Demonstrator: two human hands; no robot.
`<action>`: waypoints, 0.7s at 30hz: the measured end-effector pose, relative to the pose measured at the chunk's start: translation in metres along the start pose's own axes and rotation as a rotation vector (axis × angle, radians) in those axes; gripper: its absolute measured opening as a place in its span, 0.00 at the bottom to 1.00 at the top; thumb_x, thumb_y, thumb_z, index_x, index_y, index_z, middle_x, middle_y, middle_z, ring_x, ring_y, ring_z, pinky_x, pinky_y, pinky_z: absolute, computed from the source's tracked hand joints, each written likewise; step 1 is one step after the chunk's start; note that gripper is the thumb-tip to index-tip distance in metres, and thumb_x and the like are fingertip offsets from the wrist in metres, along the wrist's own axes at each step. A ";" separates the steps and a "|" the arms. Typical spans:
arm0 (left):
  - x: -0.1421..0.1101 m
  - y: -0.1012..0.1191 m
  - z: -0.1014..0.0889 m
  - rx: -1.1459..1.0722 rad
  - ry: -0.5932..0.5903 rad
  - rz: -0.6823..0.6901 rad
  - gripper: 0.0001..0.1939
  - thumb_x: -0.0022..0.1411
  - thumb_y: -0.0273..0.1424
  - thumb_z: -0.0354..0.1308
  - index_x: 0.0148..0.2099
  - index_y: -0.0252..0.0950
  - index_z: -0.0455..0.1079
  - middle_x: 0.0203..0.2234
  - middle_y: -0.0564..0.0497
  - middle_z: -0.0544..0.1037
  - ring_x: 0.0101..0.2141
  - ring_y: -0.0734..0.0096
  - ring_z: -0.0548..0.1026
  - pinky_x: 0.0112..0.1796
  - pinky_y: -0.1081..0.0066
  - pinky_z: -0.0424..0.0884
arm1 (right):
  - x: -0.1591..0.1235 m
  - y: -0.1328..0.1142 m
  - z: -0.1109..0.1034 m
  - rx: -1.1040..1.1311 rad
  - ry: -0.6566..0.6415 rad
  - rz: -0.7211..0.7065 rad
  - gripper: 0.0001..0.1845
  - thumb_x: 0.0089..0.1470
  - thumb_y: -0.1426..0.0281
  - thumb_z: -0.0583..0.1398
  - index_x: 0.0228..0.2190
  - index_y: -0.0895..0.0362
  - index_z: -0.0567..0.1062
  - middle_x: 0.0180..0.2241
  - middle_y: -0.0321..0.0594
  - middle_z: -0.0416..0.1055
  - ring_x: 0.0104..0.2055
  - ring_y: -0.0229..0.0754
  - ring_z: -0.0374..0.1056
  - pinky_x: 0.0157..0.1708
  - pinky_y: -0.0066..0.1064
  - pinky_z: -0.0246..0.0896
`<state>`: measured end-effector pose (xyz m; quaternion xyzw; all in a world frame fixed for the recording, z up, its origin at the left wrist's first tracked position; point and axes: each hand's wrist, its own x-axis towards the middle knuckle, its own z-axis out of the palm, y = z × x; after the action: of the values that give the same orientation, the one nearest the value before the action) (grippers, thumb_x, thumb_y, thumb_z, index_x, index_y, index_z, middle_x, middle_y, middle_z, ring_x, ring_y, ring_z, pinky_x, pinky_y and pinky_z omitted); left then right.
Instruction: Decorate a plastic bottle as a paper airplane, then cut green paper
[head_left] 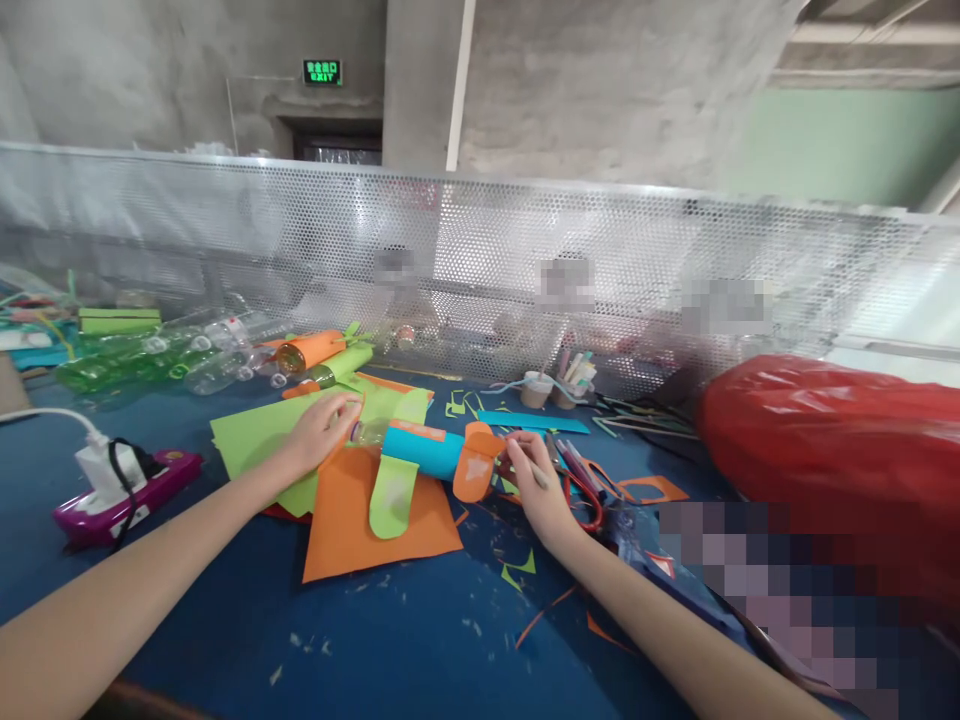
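A toy plane made from a clear plastic bottle point(429, 450) lies across the middle. Blue paper wraps its body, with light green wings and an orange tail point(474, 468). Closed around the bottle's capped neck, my left hand point(324, 432) has orange paper showing beside its fingers. My right hand point(541, 492) is pinched at the tail end and holds a thin pale stick point(538, 476), whose exact kind I cannot make out. Under the plane lies an orange sheet point(352, 545), partly over light green sheets point(244, 445).
Red-handled scissors point(591, 505) and paper scraps point(521, 572) lie right of the plane. Plastic bottles point(150, 358) and an orange-wrapped bottle point(311, 349) stand back left. A purple power strip point(169, 480) sits left, a red bag point(810, 430) right. A perforated metal panel point(480, 230) borders the back.
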<state>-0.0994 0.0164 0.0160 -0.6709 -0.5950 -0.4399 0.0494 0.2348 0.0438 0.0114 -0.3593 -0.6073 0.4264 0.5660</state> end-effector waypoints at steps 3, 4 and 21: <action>-0.003 -0.001 0.004 0.018 -0.061 0.071 0.20 0.66 0.46 0.49 0.47 0.39 0.74 0.34 0.48 0.75 0.39 0.59 0.74 0.44 0.59 0.70 | -0.001 0.003 -0.001 0.001 -0.022 -0.028 0.21 0.54 0.48 0.62 0.35 0.52 0.68 0.31 0.35 0.69 0.35 0.43 0.70 0.40 0.38 0.72; -0.004 -0.001 0.004 0.025 -0.068 0.088 0.20 0.67 0.45 0.49 0.48 0.39 0.74 0.34 0.48 0.74 0.38 0.59 0.73 0.45 0.58 0.70 | -0.001 0.004 -0.001 0.003 -0.025 -0.033 0.20 0.54 0.49 0.62 0.35 0.51 0.68 0.31 0.35 0.69 0.35 0.43 0.71 0.40 0.37 0.72; -0.007 -0.002 0.003 0.148 -0.074 0.197 0.26 0.71 0.46 0.44 0.44 0.36 0.78 0.39 0.45 0.68 0.44 0.56 0.70 0.49 0.54 0.68 | -0.016 -0.018 -0.013 -0.123 0.032 -0.147 0.16 0.62 0.57 0.56 0.26 0.52 0.65 0.21 0.30 0.59 0.28 0.40 0.62 0.39 0.36 0.66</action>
<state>-0.0984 0.0132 0.0087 -0.7365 -0.5583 -0.3628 0.1195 0.2506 0.0234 0.0222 -0.3545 -0.6478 0.3399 0.5823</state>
